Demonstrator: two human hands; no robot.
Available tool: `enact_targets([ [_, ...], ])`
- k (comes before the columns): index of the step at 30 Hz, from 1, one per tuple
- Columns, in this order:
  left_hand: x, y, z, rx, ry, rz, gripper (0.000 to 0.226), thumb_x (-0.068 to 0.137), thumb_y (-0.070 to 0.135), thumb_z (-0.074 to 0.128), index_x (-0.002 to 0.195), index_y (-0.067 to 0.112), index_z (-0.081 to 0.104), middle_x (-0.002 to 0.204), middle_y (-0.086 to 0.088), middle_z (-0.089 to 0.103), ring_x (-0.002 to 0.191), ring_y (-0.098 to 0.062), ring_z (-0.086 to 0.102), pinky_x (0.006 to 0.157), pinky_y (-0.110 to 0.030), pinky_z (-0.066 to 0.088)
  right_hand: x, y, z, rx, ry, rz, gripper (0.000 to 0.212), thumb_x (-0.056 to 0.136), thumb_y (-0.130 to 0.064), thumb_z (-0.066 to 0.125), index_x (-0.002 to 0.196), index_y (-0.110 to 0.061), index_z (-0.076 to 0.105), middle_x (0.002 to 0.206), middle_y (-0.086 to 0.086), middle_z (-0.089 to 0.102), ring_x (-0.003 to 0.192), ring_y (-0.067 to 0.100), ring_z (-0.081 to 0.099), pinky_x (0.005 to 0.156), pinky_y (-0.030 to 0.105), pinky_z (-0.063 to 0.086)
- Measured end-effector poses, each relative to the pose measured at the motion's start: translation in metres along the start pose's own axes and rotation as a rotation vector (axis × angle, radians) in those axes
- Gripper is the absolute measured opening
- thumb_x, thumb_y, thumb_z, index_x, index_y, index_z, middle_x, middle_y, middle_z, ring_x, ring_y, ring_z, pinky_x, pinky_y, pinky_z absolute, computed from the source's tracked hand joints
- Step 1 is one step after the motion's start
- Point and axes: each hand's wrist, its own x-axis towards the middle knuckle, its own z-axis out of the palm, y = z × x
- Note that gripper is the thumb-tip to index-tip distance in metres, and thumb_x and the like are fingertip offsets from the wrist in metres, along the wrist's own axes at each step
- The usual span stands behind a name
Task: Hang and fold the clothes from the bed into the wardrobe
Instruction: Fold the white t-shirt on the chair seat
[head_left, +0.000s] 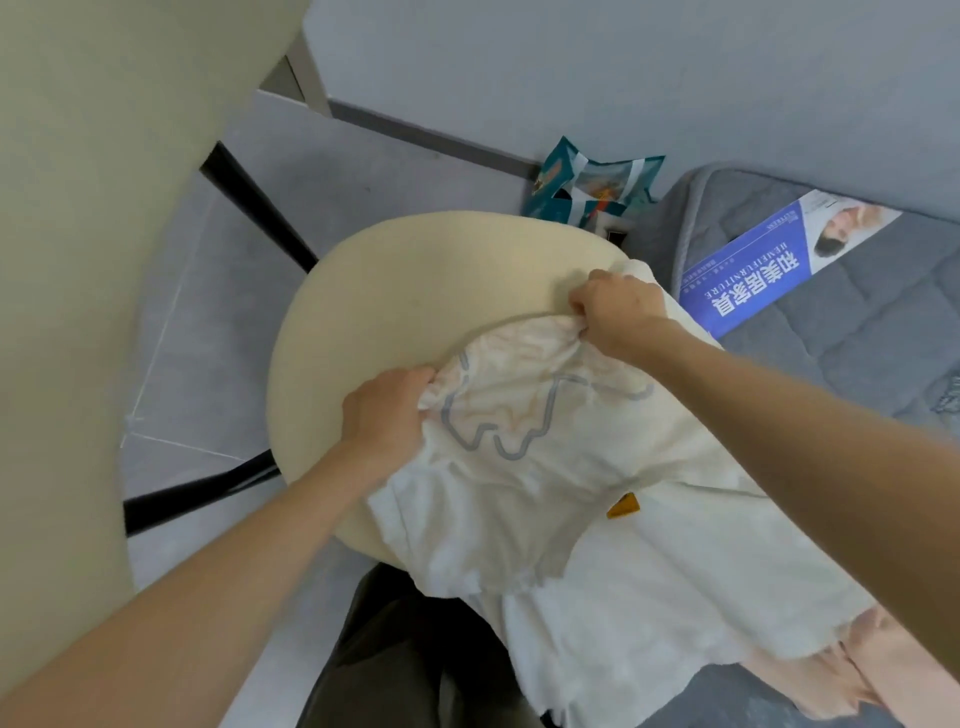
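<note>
Both forearms (234, 571) reach forward, left hand (387, 410) and right hand (618, 306) each clutching the white garment (519, 493) over the stool (415, 280)

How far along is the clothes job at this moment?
Done: nothing finished shows, and no wardrobe is in view. In hand: left hand and right hand grip the white garment with grey outline print over the round cream tabletop. Left: folding and storing it; pink fabric lies on the grey quilted mattress.
</note>
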Motion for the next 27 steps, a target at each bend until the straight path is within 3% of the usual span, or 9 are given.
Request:
enact_targets([
  [2,0.014,-0.005,-0.028,0.028,0.12,-0.032,0.01,0.092,0.01,0.05,0.094,0.018,0.056,0.094,-0.004,0.063,0.08,-0.027,0.059,0.059,-0.031,0.039,0.001,0.005,-0.011,0.137,0.109,0.043,0.015,0.087,-0.001,0.05,0.084,-0.016,0.051,0.084,0.005,0.051,0.09,0.03,0.049,0.065,0.034,0.034],
  [4,0.033,-0.01,-0.058,0.072,0.258,-0.042,0.025,0.089,-0.001,0.046,0.1,0.016,0.061,0.096,-0.009,0.064,0.083,-0.031,0.06,0.059,-0.033,0.039,0.007,0.002,-0.027,0.287,0.272,0.047,0.018,0.081,0.003,0.048,0.075,-0.014,0.047,0.072,0.003,0.046,0.082,0.03,0.048,0.061,0.034,0.031],
  [10,0.043,-0.01,-0.119,0.149,0.71,0.033,0.041,0.083,-0.007,0.051,0.113,0.016,0.065,0.093,-0.011,0.061,0.083,-0.035,0.055,0.069,-0.036,0.024,0.005,-0.016,-0.08,0.68,0.648,0.035,0.021,0.071,0.006,0.044,0.075,-0.014,0.043,0.086,0.005,0.046,0.069,0.026,0.04,0.057,0.033,0.025],
  [15,0.022,-0.011,-0.105,0.265,0.889,0.178,0.052,0.077,-0.001,0.047,0.12,0.021,0.064,0.075,-0.001,0.052,0.07,-0.026,0.048,0.068,-0.03,0.021,-0.038,-0.008,-0.067,0.548,0.721,0.111,0.02,0.074,-0.003,0.047,0.078,-0.019,0.037,0.109,-0.001,0.051,0.069,0.03,0.042,0.056,0.031,0.025],
  [19,-0.004,-0.017,-0.065,0.362,0.81,0.23,0.057,0.079,-0.006,0.04,0.123,0.021,0.064,0.067,0.0,0.047,0.064,-0.023,0.044,0.066,-0.035,0.032,-0.075,0.0,-0.016,0.373,0.614,0.078,0.017,0.079,-0.005,0.053,0.08,-0.016,0.04,0.104,0.007,0.053,0.06,0.039,0.05,0.051,0.034,0.033],
  [23,-0.03,-0.046,-0.022,0.535,0.582,0.134,0.075,0.063,-0.01,0.074,0.13,0.02,0.058,0.072,-0.003,0.046,0.067,-0.025,0.042,0.069,-0.036,0.029,-0.116,-0.011,0.04,0.214,0.455,0.01,0.013,0.078,-0.008,0.065,0.086,-0.008,0.055,0.09,0.01,0.057,0.049,0.04,0.054,0.043,0.026,0.024],
  [25,-0.039,-0.051,-0.015,0.661,0.381,0.022,0.085,0.073,-0.001,0.07,0.145,0.028,0.037,0.091,-0.004,0.045,0.082,-0.024,0.045,0.081,-0.038,0.035,-0.13,-0.019,0.06,0.136,0.345,-0.044,0.014,0.08,-0.008,0.063,0.094,-0.008,0.057,0.093,0.011,0.057,0.052,0.039,0.058,0.044,0.024,0.012],
  [27,-0.044,-0.048,-0.008,0.714,0.127,-0.109,0.088,0.085,0.016,0.058,0.152,0.034,0.003,0.121,-0.007,0.032,0.111,-0.025,0.038,0.105,-0.045,0.028,-0.139,-0.028,0.071,0.085,0.202,-0.061,0.024,0.085,-0.006,0.054,0.108,-0.01,0.053,0.107,0.007,0.054,0.07,0.035,0.063,0.045,0.027,0.011],
])
